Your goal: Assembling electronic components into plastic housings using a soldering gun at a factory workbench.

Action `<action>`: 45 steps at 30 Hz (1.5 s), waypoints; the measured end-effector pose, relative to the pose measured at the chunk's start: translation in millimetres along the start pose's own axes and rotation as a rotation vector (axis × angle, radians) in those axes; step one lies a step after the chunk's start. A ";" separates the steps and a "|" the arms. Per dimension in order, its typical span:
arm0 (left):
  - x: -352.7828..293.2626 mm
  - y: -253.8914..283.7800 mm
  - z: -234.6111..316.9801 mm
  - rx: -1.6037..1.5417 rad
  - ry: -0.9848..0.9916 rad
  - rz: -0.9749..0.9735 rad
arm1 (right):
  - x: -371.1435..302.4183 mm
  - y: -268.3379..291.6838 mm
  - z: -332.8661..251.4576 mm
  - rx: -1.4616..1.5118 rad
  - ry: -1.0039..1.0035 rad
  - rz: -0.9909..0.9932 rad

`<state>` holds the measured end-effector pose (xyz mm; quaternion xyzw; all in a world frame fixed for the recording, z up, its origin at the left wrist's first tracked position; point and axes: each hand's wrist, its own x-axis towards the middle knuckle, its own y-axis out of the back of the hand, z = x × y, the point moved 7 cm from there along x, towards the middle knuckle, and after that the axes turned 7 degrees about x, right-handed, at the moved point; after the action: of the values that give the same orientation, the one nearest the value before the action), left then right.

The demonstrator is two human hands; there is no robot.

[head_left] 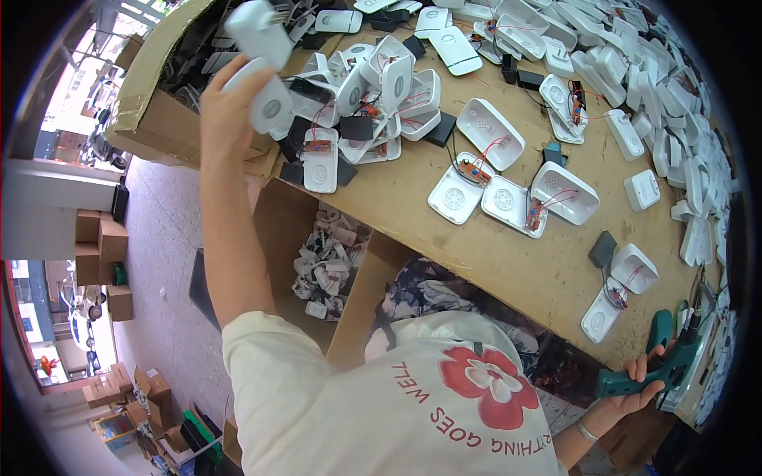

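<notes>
Red lettering [456,429] on cream shirt [317,397]

Tabletop [508,270]: tan, stretching from eleven to four o'clock
Floor [171,214]: pale, speckled, nine o'clock
Wall [48,206]: light grey, nine o'clock
Brown cartons [101,246]: stacked, nine o'clock
Upper opening [67,87]: bright daylight, ten o'clock
Lower opening [48,317]: toward nine o'clock, blurred, seemingly with vehicles [82,329] outside

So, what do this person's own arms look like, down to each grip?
Neither the left grip nor the right grip, both human hands, wears a glove. A short, loose cream sleeve ends above the elbow on the left; the left forearm is uncovered. A thin, pale band circles the right wrist. The right sleeve's edge is hard to make out.
</notes>
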<state>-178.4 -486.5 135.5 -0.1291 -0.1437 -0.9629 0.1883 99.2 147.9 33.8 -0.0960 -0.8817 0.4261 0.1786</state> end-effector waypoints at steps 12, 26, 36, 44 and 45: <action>-162.3 119.0 -77.6 0.458 0.500 -0.329 | 17.9 0.4 4.6 -0.017 -0.046 -0.033; 48.8 -31.9 -47.2 0.856 -0.411 -0.442 | 8.0 -24.5 6.8 -0.059 -0.045 -0.050; 9.6 32.4 -25.1 0.683 -0.337 0.119 | 17.3 -25.9 5.6 -0.111 -0.026 -0.029; 6.1 64.9 -14.3 0.025 -0.129 0.242 | 17.6 -20.1 6.3 -0.080 -0.029 -0.037; -4.4 58.8 -10.1 -0.137 -0.103 0.208 | 15.6 -20.3 6.4 -0.048 -0.043 -0.073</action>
<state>-152.9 -540.6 138.3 -0.2049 -0.0727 -0.9379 0.2702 82.0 135.7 49.7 -0.0587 -0.8982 0.4001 0.1725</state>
